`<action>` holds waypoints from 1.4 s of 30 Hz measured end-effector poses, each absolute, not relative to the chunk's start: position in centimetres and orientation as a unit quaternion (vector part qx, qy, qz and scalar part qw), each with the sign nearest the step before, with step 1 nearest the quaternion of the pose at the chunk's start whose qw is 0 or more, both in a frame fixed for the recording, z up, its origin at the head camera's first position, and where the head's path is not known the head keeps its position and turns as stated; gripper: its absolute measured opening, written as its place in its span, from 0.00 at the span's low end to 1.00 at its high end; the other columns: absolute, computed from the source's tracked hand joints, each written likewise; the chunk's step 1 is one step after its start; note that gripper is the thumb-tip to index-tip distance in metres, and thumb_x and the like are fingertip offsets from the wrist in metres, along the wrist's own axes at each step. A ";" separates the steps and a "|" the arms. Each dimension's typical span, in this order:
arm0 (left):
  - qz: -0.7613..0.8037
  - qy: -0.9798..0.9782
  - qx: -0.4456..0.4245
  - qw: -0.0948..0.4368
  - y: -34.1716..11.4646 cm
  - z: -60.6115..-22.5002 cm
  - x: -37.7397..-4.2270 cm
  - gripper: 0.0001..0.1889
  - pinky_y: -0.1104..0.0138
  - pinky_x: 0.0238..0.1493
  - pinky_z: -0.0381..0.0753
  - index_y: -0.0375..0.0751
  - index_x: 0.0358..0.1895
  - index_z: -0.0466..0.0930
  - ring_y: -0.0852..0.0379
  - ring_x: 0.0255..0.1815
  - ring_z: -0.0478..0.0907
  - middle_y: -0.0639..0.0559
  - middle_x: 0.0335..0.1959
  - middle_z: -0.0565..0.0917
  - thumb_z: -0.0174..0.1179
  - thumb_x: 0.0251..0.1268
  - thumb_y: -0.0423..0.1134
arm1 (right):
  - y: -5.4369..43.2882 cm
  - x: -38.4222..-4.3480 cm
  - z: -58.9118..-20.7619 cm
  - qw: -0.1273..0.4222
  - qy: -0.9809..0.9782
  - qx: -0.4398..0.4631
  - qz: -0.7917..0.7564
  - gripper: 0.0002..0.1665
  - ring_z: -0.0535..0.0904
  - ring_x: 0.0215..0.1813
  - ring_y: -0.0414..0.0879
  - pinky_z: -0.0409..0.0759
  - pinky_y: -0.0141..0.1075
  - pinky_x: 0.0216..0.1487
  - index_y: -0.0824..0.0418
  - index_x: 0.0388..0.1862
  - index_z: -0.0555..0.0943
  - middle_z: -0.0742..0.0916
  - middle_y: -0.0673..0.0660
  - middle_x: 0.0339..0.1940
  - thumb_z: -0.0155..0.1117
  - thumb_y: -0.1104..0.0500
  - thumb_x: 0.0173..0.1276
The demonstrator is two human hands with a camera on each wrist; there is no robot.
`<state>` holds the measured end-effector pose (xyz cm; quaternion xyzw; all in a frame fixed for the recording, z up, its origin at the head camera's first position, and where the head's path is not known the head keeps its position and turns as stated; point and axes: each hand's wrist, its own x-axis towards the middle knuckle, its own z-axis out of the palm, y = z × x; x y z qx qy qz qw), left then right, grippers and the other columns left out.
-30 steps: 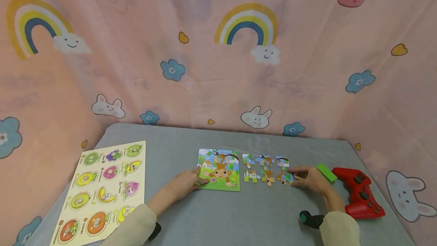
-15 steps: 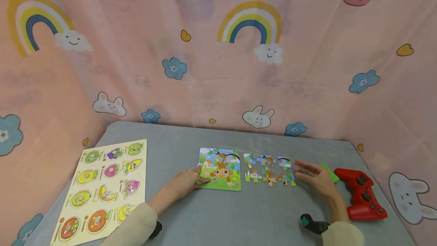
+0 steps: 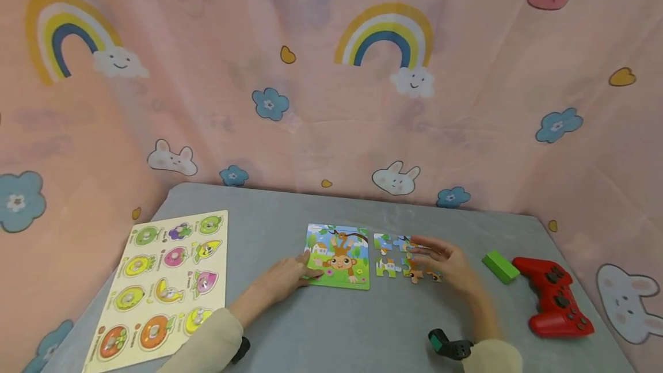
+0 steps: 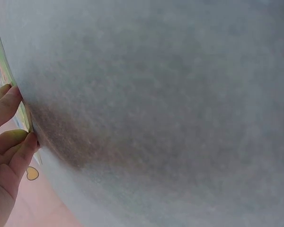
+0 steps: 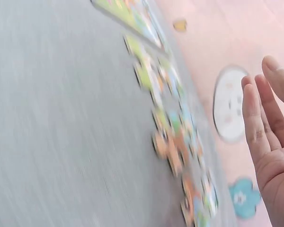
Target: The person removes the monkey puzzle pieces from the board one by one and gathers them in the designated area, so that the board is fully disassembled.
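Observation:
A square puzzle board (image 3: 338, 258) with a monkey picture lies flat mid-table. My left hand (image 3: 282, 279) holds its left edge, with the thumb over the picture; in the left wrist view, fingertips (image 4: 29, 140) touch the board's edge. Several loose jigsaw pieces (image 3: 385, 267) with matching pictures lie in two rows just right of the board. Above the right-hand pieces is my right hand (image 3: 446, 266), hiding part of them. Its fingers are apart and grip nothing in the right wrist view, where the pieces (image 5: 169, 146) look blurred.
A fruit-picture board (image 3: 164, 286) lies at the left. A green block (image 3: 500, 267) and a red game controller (image 3: 556, 298) stand at the right. Dark devices (image 3: 449, 345) are worn at the wrists. A pink patterned cloth (image 3: 311, 143) hangs behind the grey table (image 3: 362, 332).
My right hand first drew back right from the rightmost pieces, then moved left over them, uncovering the green block. My left hand has stayed at the board's edge. The head view has shifted slightly.

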<state>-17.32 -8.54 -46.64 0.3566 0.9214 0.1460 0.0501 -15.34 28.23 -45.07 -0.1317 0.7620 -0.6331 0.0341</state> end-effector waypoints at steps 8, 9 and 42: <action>0.156 0.923 0.348 0.050 -8.5 -46.8 -17.3 0.17 0.54 0.48 0.80 0.50 0.55 0.83 0.36 0.58 0.74 0.26 0.63 0.68 0.64 0.62 0.37 | 22.1 -16.4 -45.5 0.043 0.749 -0.155 -0.643 0.27 0.81 0.54 0.53 0.81 0.31 0.44 0.74 0.62 0.72 0.79 0.68 0.60 0.64 0.67 0.66; 0.153 0.923 0.349 0.049 -8.5 -46.8 -17.4 0.17 0.54 0.48 0.80 0.50 0.55 0.83 0.36 0.58 0.75 0.27 0.63 0.69 0.64 0.62 0.38 | 21.3 -16.5 -45.7 0.048 0.748 -0.152 -0.645 0.27 0.79 0.57 0.56 0.79 0.31 0.49 0.73 0.62 0.72 0.77 0.70 0.60 0.65 0.66 0.65; 0.297 0.852 0.428 0.057 -11.2 -47.8 -19.9 0.02 0.63 0.49 0.79 0.40 0.32 0.84 0.44 0.56 0.78 0.33 0.56 0.77 0.68 0.56 0.33 | 10.7 -17.2 -49.5 0.056 0.786 -0.113 -0.606 0.24 0.82 0.43 0.54 0.81 0.31 0.42 0.74 0.50 0.80 0.84 0.66 0.47 0.74 0.70 0.52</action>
